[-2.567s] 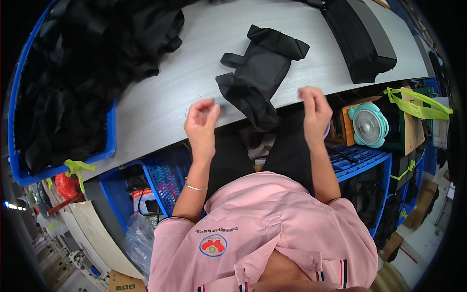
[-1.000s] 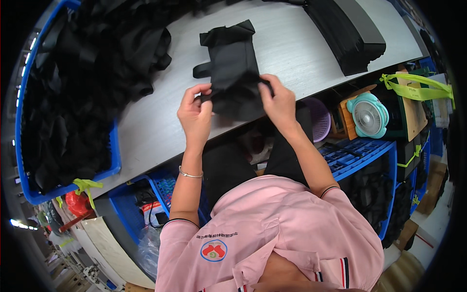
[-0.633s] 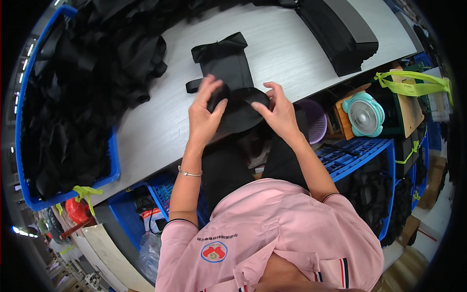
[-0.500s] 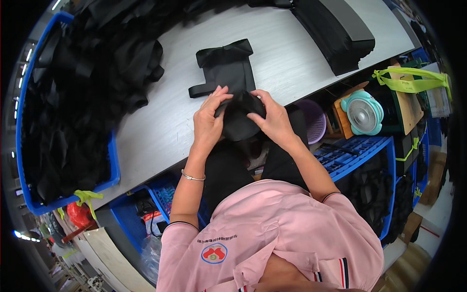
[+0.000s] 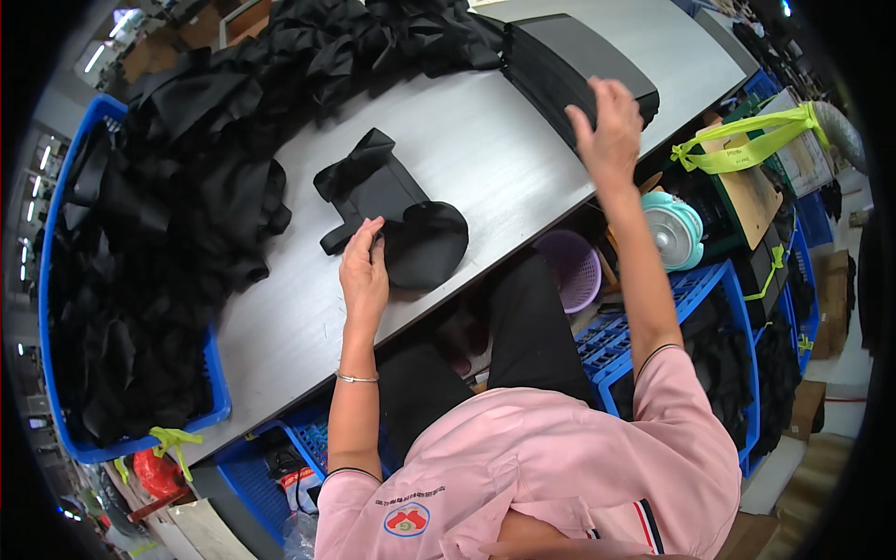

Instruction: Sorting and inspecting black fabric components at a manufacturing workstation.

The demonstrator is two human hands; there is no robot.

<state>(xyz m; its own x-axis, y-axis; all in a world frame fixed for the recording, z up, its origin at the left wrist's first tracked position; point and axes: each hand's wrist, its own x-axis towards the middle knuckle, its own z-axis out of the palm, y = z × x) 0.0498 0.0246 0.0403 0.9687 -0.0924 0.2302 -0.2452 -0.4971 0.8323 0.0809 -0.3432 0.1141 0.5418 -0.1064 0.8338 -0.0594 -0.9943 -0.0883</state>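
On the light grey table lies a black fabric piece (image 5: 425, 247) with a rounded flap nearest me and folded straps at its far end. The fingers of my left hand (image 5: 362, 275) are closed on its left edge, by the side strap. My right hand (image 5: 611, 135) is raised at the right, thumb apart from the fingers and nothing in it. It is at the near end of a long stack of flat black pieces (image 5: 583, 51); whether it touches the stack, I cannot tell.
A large blue basket (image 5: 219, 373) heaped with black fabric (image 5: 149, 252) stands at the left, and the heap spreads along the table's far side. Below the right table edge are a purple bin (image 5: 569, 271), a turquoise fan (image 5: 672, 231) and a blue crate (image 5: 635, 322).
My right hand has let go of the fabric piece and moved right and away to the black stack. My left hand stays on the piece, which now lies flatter. The view has shifted.
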